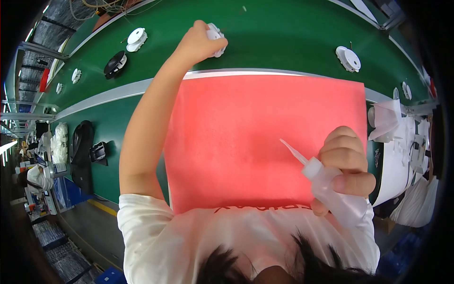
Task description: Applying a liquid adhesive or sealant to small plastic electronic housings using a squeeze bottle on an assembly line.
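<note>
1. Watching remotely, I see the left hand (pixel 201 43) with fingers gripping a white part (pixel 216 33) at the green bench (pixel 283 45); lifted or resting, I can't tell.
2. Right hand (pixel 349 158): fingers curled round a cloudy squeeze bottle (pixel 341 204), nozzle (pixel 294 152) tilted leftward over the pink mat (pixel 250 118).
3. Black disc (pixel 114 66) lies left, white disc (pixel 349 59) right.
</note>
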A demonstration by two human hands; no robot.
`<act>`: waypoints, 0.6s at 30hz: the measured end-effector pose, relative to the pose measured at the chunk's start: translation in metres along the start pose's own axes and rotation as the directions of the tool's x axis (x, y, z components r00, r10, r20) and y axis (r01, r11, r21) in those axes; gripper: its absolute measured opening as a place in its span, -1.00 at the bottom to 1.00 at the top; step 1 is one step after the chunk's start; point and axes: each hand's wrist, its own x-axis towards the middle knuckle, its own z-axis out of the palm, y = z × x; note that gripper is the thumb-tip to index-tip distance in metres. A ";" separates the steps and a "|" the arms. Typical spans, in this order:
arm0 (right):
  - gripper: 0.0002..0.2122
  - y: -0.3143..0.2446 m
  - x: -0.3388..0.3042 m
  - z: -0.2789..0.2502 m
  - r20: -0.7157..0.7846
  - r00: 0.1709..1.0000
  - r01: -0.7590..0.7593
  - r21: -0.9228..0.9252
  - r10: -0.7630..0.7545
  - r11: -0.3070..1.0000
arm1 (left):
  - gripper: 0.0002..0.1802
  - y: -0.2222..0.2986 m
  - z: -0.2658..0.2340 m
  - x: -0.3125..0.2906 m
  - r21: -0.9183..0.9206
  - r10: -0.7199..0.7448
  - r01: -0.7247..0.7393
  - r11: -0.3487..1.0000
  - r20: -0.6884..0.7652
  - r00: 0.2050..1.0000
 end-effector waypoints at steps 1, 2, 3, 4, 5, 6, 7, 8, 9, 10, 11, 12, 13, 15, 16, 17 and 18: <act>-0.55 0.000 0.001 0.001 -0.003 1.000 0.007 0.002 -0.007 1.000 | -0.31 -0.010 0.003 0.011 0.005 0.000 0.000 1.000 -0.006 1.000; -0.54 0.002 0.002 0.004 -0.011 1.000 0.006 0.003 -0.006 1.000 | -0.38 -0.024 0.007 0.022 0.127 0.034 -0.022 0.992 -0.090 0.995; -0.54 0.004 0.003 0.004 -0.020 1.000 -0.002 -0.006 0.002 1.000 | -0.44 -0.029 0.008 0.035 0.244 0.084 -0.042 0.969 -0.162 0.983; -0.54 0.007 0.004 0.004 -0.021 1.000 -0.003 -0.012 0.003 1.000 | -0.46 -0.036 0.002 0.050 0.097 0.118 -0.097 0.991 -0.243 0.963; -0.53 0.010 0.005 0.003 -0.017 1.000 0.003 -0.012 -0.003 1.000 | -0.47 -0.046 -0.008 0.065 -0.050 0.139 -0.164 0.985 -0.325 0.935; -0.53 0.012 0.009 0.004 -0.015 1.000 0.021 0.003 -0.021 1.000 | -0.56 -0.066 -0.031 0.078 0.042 0.148 -0.145 0.989 -0.468 0.871; -0.53 0.012 0.012 0.006 -0.015 1.000 0.021 -0.001 -0.021 1.000 | -0.63 -0.085 -0.045 0.090 0.083 0.070 -0.022 0.996 -0.644 0.762; -0.56 0.013 0.013 0.010 -0.072 0.997 -0.017 0.063 0.022 0.998 | -0.62 -0.100 -0.060 0.095 0.162 -0.048 0.222 0.962 -0.696 0.716; -0.55 0.012 0.015 0.012 -0.125 0.990 -0.052 0.127 0.068 0.991 | -0.60 -0.118 -0.072 0.101 0.185 -0.121 0.380 0.906 -0.748 0.653; -0.55 0.010 0.019 0.013 -0.128 0.990 -0.038 0.131 0.055 0.991 | -0.57 -0.134 -0.091 0.100 0.196 -0.175 0.537 0.821 -0.808 0.563; -0.54 0.011 0.019 0.015 -0.127 0.990 -0.047 0.121 0.062 0.992 | -0.57 -0.146 -0.100 0.101 0.198 -0.176 0.538 0.820 -0.806 0.564; -0.53 0.009 0.018 0.014 -0.128 0.989 -0.057 0.103 0.070 0.993 | -0.56 -0.152 -0.105 0.103 -0.151 -0.462 0.506 0.849 -0.675 0.575; -0.53 0.007 0.017 0.013 -0.128 0.989 -0.061 0.099 0.073 0.993 | -0.55 -0.155 -0.105 0.104 -0.481 -0.673 0.477 0.736 -0.441 0.594; -0.51 0.001 0.015 0.009 -0.110 0.987 -0.107 0.095 0.117 0.990 | -0.58 -0.149 -0.094 0.104 -0.705 -0.727 0.331 0.627 -0.376 0.575; -0.51 -0.002 0.014 0.008 -0.110 0.987 -0.111 0.090 0.120 0.990 | -0.60 -0.145 -0.089 0.102 -0.872 -0.769 0.163 0.462 -0.303 0.563; -0.51 -0.004 0.012 0.007 -0.107 0.987 -0.110 0.086 0.119 0.990 | -0.62 -0.130 -0.083 0.091 -0.919 -0.775 0.087 0.385 -0.271 0.571; -0.51 -0.006 0.010 0.007 -0.103 0.988 -0.108 0.084 0.116 0.991 | -0.62 -0.131 -0.077 0.087 -0.918 -0.777 0.086 0.387 -0.274 0.567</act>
